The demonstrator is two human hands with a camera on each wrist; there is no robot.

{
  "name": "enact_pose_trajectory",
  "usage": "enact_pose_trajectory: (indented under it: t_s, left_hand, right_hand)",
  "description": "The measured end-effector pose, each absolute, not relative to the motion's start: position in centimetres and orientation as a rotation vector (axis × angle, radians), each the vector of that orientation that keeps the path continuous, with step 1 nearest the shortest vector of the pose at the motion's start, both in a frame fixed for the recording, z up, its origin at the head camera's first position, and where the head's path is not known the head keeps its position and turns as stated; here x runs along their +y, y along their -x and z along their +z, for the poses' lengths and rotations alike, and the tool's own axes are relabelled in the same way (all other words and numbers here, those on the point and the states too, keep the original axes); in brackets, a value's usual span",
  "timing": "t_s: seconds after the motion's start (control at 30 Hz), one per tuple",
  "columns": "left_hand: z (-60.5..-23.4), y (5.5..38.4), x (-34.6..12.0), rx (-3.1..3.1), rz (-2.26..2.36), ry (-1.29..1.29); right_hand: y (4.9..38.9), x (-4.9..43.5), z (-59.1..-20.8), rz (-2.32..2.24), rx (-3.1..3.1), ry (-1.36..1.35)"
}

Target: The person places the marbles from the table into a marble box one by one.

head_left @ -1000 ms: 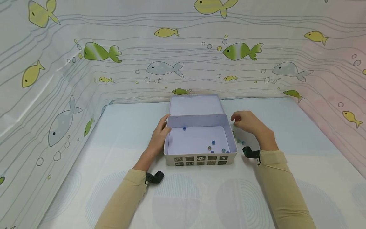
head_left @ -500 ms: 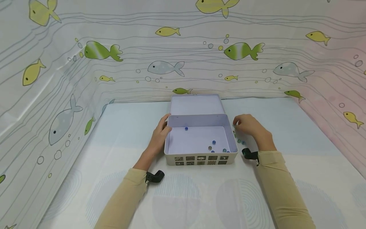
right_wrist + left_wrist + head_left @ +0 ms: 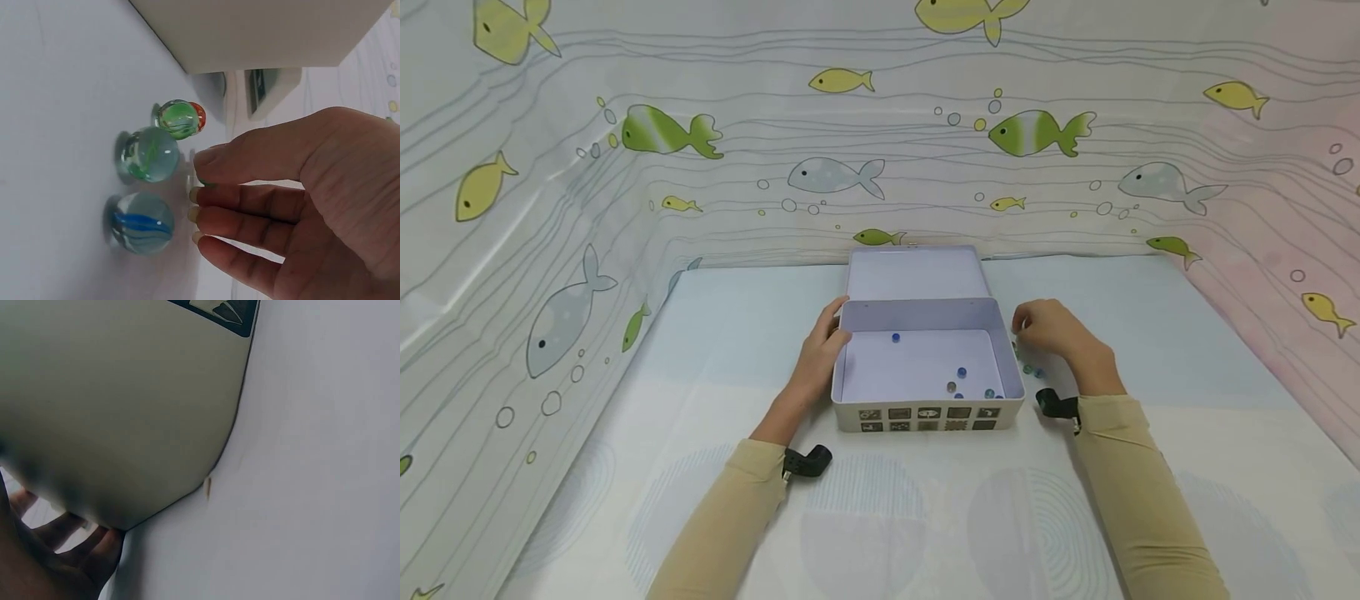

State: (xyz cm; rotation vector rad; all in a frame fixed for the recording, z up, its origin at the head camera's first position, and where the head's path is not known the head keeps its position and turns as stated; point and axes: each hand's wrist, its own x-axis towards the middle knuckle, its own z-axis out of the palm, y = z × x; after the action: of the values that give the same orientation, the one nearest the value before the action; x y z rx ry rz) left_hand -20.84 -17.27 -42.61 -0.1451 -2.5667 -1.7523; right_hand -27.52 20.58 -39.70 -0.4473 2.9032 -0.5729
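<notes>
A pale hinged tin box (image 3: 928,417) stands with its lid (image 3: 917,273) laid back, several glass marbles on its floor, among them a blue marble (image 3: 896,337) by the back wall. My left hand (image 3: 810,358) holds the box's left wall, thumb over the rim, fingers outside. Just right of the box, my right hand (image 3: 1056,329) is low over the table. In the right wrist view its thumb and index finger pinch a mostly hidden marble (image 3: 208,184) with green in it. Nearby lie a blue-striped marble (image 3: 142,223), a green-streaked marble (image 3: 150,154) and a green marble (image 3: 178,119), red showing behind it.
A pale patterned cloth (image 3: 880,517) covers the table. Fish-printed sheeting (image 3: 925,133) rises behind and at both sides. Black wrist cameras (image 3: 808,462) sit on the sleeves.
My right hand has come down slightly towards the marbles beside the box, then stayed nearly still. Inside the box the rear blue marble has rolled a little right. My left hand keeps its hold.
</notes>
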Motion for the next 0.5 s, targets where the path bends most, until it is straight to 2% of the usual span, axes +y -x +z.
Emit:
enact_pose_trajectory:
  t_s: [0.5]
  left_hand:
    - [-42.1,20.91,-17.42,-2.597,-1.799,0.125]
  right_hand:
    - [27.39,20.87,-38.8,-0.644,2.911,0.425]
